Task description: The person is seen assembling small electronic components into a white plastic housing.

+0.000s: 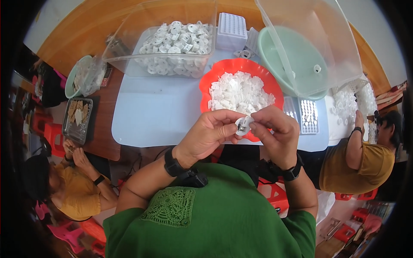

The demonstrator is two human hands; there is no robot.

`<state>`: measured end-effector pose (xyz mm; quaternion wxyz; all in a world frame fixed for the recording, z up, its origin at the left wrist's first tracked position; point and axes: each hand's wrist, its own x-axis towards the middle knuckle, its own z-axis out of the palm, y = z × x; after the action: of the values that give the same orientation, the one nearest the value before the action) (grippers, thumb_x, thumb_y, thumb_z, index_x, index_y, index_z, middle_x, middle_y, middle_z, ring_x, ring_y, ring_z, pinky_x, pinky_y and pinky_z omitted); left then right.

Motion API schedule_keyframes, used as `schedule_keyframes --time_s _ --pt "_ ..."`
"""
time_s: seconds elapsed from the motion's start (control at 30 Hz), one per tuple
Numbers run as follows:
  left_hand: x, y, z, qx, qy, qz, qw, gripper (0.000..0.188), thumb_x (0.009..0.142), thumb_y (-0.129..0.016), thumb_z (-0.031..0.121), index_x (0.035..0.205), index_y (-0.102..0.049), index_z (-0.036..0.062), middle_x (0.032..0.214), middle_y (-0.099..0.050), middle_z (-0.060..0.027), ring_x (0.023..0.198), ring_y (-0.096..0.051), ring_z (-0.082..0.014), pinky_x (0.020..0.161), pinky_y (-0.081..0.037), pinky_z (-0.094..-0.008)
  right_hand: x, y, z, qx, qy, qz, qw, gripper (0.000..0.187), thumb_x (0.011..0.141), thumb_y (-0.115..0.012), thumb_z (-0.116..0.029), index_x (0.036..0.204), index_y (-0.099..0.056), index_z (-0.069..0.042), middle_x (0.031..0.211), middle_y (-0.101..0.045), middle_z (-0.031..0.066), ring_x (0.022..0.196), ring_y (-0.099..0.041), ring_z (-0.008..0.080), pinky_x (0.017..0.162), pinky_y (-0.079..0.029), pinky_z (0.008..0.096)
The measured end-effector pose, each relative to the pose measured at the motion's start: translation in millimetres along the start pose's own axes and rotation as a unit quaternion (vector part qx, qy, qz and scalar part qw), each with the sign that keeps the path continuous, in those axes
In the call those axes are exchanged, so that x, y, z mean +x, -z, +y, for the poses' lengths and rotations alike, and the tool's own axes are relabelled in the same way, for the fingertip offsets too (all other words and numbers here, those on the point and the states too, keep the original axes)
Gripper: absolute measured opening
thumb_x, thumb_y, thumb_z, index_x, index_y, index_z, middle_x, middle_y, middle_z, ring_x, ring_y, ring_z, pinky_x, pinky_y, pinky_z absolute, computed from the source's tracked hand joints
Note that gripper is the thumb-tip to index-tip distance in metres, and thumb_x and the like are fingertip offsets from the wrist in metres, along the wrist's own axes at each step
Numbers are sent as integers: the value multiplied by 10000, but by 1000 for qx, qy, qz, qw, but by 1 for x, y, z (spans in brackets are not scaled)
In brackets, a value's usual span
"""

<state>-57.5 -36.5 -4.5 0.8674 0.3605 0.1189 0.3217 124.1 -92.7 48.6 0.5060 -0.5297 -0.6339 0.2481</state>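
Here we are, both hands at work over the near edge of the pale blue mat (155, 103), right of its middle. The left hand (211, 133) has a round white part (243, 126) pinched between thumb and fingers, its face tipped up with something metallic showing; the right hand (279, 133) is closed on its right side. Any smaller piece between those fingertips? I can't tell from here. Just beyond sits the red scalloped bowl (205, 86), heaped with white pieces (241, 90); towards the far edge, the clear bin (118, 64) brims with round parts (176, 38). The danger, I'd say, is that small grip: press off-centre and the disc could twist, or spring into the heap. Lose it nearer the body, and it might drop past the near edge.
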Motion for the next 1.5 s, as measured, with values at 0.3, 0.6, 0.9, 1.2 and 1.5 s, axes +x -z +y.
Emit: schedule_keyframes --time_s 0.3,0.6,0.9,1.2,1.5 --pt "2 -2 0 14 8 17 1000 325 920 -600 114 1216 -558 -14 1104 -630 -95 925 -630 -144 754 -547 -271 -7 -3 -2 33 12 2 999 159 749 -667 95 886 -645 17 772 -624 83 649 -619 148 568 -473 242" --pt "2 -4 -1 26 12 30 999 347 911 -615 130 1219 -555 -17 1090 -633 -96 913 -637 -143 771 -554 -268 -10 -6 -3 -31 102 25 994 172 748 -654 107 886 -650 5 804 -628 91 670 -614 163 553 -467 254" --pt "3 -7 -2 28 6 23 999 303 927 -595 105 1211 -574 1 1009 -645 -63 870 -638 -115 763 -541 -239 -14 -7 1 -10 74 47 996 176 742 -656 113 871 -649 -5 817 -597 82 647 -577 145 547 -445 241" --pt "2 -7 -3 51 27 55 997 301 919 -610 113 1200 -593 4 965 -644 -42 815 -614 -91 752 -538 -231 -15 -7 3 3 51 27 998 162 738 -658 109 852 -647 -6 805 -572 73 656 -567 135 548 -436 240" --pt "1 -12 -1 124 0 57 991 283 910 -612 104 1168 -609 -11 1077 -629 -78 926 -630 -131 782 -556 -259 -21 -13 4 54 -15 32 998 138 762 -678 78 851 -610 -3 816 -571 48 658 -565 90 552 -444 225"
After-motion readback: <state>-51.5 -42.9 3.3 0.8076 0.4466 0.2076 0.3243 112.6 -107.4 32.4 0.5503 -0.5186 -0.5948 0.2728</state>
